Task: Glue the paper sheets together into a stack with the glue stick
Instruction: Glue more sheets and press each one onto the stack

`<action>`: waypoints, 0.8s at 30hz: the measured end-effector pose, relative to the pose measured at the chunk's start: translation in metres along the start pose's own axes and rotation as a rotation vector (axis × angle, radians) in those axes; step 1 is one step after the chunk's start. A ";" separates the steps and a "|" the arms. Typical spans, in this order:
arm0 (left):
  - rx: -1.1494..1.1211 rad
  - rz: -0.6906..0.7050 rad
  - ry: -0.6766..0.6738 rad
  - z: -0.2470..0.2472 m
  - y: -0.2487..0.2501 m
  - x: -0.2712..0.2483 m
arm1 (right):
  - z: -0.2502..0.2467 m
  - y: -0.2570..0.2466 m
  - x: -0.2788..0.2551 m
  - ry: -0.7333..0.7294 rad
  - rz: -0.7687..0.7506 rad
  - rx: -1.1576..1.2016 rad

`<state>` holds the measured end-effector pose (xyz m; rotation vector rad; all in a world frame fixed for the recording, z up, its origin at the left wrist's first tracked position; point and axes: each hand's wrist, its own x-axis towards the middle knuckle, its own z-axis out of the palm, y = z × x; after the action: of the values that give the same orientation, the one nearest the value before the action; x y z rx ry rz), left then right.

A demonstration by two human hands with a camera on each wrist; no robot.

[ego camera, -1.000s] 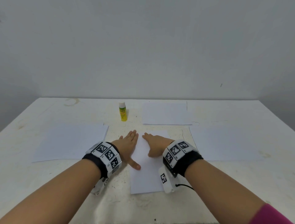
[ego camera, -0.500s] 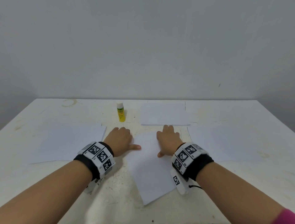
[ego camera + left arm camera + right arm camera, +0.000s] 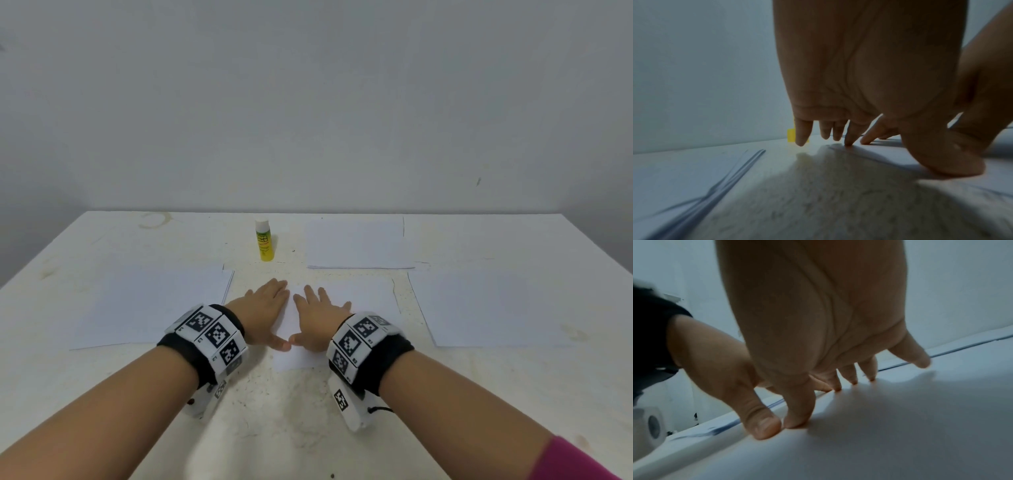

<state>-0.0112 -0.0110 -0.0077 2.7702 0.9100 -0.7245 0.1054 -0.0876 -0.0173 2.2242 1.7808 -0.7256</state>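
My two forearms reach forward over the near edge of the desk (image 3: 260,428), each with a black band and white marker blocks at the wrist. A pink sleeve (image 3: 575,462) shows at the near right corner.

My left hand (image 3: 265,313) lies flat, fingers straight and close together. Its thumb and the finger nearest it touch the left edge of the middle sheet (image 3: 363,294), while the other fingertips are over the bare desk beside it. My right hand (image 3: 320,322) is flat on the same sheet, fingers straight and a little spread, the tips pressing on the paper. The two thumbs nearly meet, tip to tip, near the sheet's near edge. Neither hand holds anything.

The middle sheet lies in the centre of the desk. Just left of it is the left sheet (image 3: 150,305); in the left wrist view its edge shows more than one layer. Near the right edge lies the right sheet (image 3: 489,305), apart from the middle one.

Further on, near the far edge, the glue stick (image 3: 264,240) stands upright, yellow with a white cap on, untouched. Right of it lies the far sheet (image 3: 356,245).
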 end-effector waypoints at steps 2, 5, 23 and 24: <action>-0.035 -0.003 -0.085 0.001 -0.002 0.000 | -0.003 0.006 0.000 -0.015 -0.048 -0.015; -0.050 0.008 -0.131 -0.001 -0.002 -0.001 | -0.010 0.024 -0.004 -0.044 -0.063 -0.002; 0.014 -0.049 -0.216 -0.007 -0.009 0.006 | -0.034 0.140 -0.017 0.097 0.043 -0.011; 0.002 -0.049 -0.212 -0.007 -0.010 0.007 | -0.034 0.142 -0.018 0.080 0.032 -0.017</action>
<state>-0.0098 0.0026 -0.0051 2.6167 0.9356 -1.0038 0.2467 -0.1235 0.0001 2.2958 1.7754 -0.6205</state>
